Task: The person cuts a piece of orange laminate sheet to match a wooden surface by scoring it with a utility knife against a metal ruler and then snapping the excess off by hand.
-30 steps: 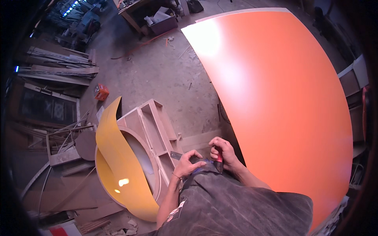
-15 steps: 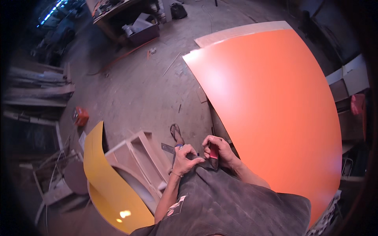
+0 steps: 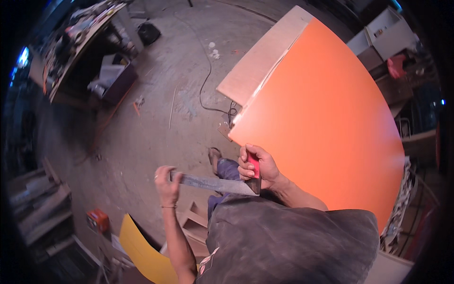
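Note:
My left hand (image 3: 167, 187) grips the far left end of a long, flat grey metal strip (image 3: 210, 183), which lies nearly crosswise in front of my dark shirt. My right hand (image 3: 261, 168) is closed round the red handle (image 3: 253, 164) of a tool whose dark lower part meets the strip's right end; I cannot tell whether they are one piece. A large orange sheet (image 3: 321, 113) with a pale board (image 3: 257, 57) along its far edge is just right of my hands. My feet and blue trousers show beneath the strip.
A cluttered workbench (image 3: 80, 52) with a dark bin (image 3: 120, 83) stands at upper left. A cable (image 3: 204, 78) crosses the floor. A yellow sheet (image 3: 141, 251), wooden frame (image 3: 194, 220) and orange box (image 3: 97, 218) are at lower left; boards are piled left, white boxes (image 3: 380, 31) upper right.
The view has turned toward the orange sheet's far end. My left hand has moved out leftward along the strip, now showing more of it. My right hand still grips the red handle.

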`<state>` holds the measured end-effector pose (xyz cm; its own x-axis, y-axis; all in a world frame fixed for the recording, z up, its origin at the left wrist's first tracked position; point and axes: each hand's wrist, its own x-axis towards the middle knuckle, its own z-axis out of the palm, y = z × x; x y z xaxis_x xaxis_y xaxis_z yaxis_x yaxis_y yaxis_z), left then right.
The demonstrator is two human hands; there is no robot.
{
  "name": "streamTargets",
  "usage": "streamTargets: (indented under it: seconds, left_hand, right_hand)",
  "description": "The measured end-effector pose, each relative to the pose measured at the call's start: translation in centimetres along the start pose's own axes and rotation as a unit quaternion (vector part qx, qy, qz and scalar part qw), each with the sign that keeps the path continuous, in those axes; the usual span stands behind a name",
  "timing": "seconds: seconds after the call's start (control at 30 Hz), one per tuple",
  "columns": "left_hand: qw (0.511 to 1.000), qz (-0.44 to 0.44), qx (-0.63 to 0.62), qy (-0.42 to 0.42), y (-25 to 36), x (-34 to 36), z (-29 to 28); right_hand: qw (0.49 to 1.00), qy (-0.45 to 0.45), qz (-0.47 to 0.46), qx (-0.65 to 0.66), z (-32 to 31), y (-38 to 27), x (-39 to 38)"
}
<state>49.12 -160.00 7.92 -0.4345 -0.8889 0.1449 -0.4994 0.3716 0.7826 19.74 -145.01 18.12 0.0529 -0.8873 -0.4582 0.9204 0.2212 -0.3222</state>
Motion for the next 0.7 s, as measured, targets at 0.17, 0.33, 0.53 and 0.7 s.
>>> streamTargets:
  seconds: [0.17, 0.33, 0.53, 0.7]
  left_hand:
    - [0.965, -0.261, 0.004, 0.028, -17.1, 4.7, -3.0]
    - [0.889, -0.446, -0.031, -0.093, -28.2, -1.7, -7.9]
    - [0.854, -0.472, -0.031, -0.215, -31.2, 9.7, -4.9]
    - [0.86, -0.422, 0.004, -0.288, -35.5, 28.4, -3.2]
  right_hand:
    - [0.997, -0.001, -0.028, 0.078, 1.5, -3.2, 9.9]
    - [0.989, -0.002, -0.136, 0.051, 7.9, -5.6, 18.7]
    - [0.97, 0.06, -0.229, 0.056, 10.5, -12.1, 25.6]
    - [0.931, 0.165, -0.314, 0.079, 9.6, -14.5, 31.0]
